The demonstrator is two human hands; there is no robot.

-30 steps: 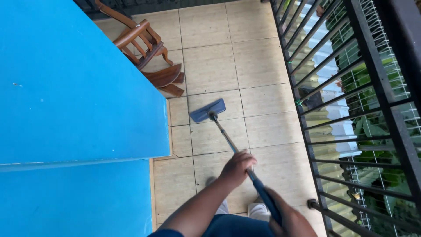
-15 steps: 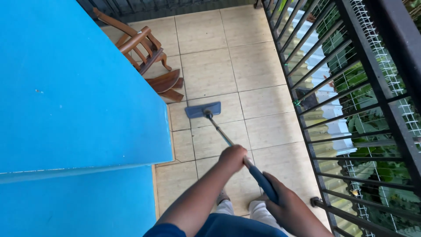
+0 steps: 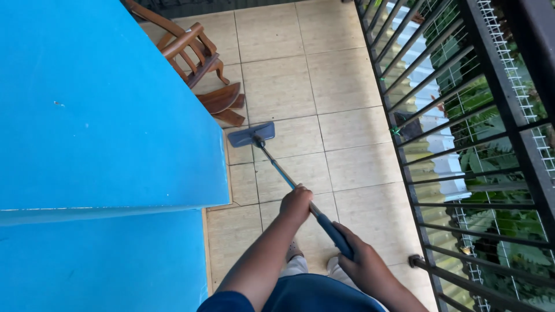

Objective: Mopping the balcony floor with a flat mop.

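A flat mop (image 3: 287,180) runs from the person's hands out over the beige tiled floor (image 3: 347,86): a thin shaft, blue along its length and darker at the padded grip, ending in a flat, grey-blue rectangular head (image 3: 250,134) that lies on the tiles just beside the blue wall (image 3: 104,115) and near the runners of a wooden rocking chair (image 3: 199,69). The left hand (image 3: 296,205) is wrapped around the shaft at mid-length; the right hand (image 3: 361,263) is closed around the dark grip lower down. The chair is largely hidden behind the wall's edge. A black metal railing (image 3: 462,144) bounds the right side. White shoes (image 3: 296,267) show only partly beneath the arms.
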